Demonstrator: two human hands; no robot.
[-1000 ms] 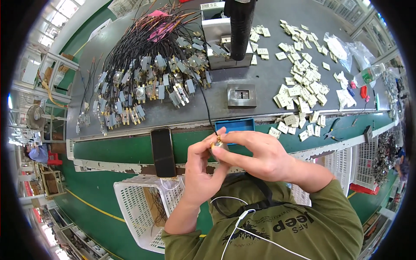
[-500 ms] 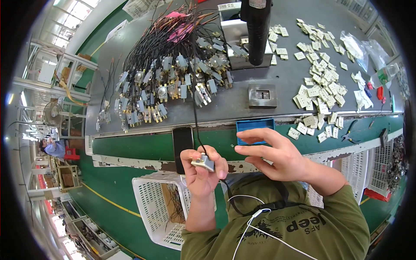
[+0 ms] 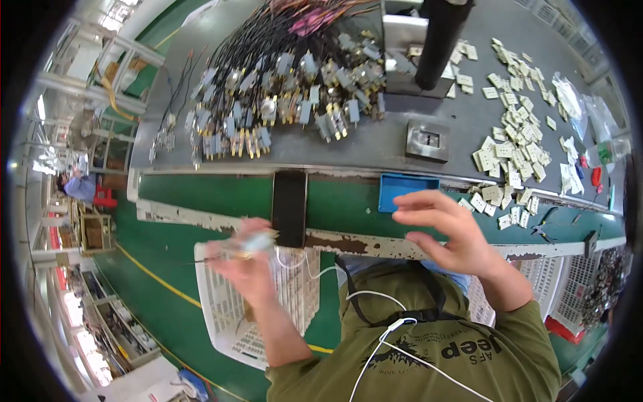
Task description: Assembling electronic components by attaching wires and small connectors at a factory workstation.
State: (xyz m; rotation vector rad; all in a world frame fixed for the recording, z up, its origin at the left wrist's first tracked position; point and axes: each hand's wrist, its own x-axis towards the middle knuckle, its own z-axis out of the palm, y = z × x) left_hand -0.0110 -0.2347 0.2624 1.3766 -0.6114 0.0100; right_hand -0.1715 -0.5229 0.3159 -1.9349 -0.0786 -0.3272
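My left hand (image 3: 249, 268) is raised over a white plastic basket (image 3: 209, 305), smeared by motion. Between its fingers is a grey plug insert (image 3: 256, 242) with brass-coloured metal at its end; a thin dark cord shows beside the hand. Left of the table's middle, a dark phone (image 3: 289, 211) lies on the green ledge just beyond that hand. My right hand (image 3: 449, 231) hovers with fingers apart and nothing in them, at the near side of a blue tray (image 3: 387, 194). Corded grey plug inserts (image 3: 308, 110) lie heaped on the dark table.
A black-columned press (image 3: 442, 47) stands at the back, a steel fixture block (image 3: 427, 141) in front of it. Cream pin plates (image 3: 519, 137) are scattered at the right, some on the ledge. Pliers (image 3: 546, 228) and plastic bags (image 3: 569, 100) lie farther right.
My left hand has swung left and away from my front, carrying the plug insert over the basket. The right hand stays raised by the blue tray. The view has shifted.
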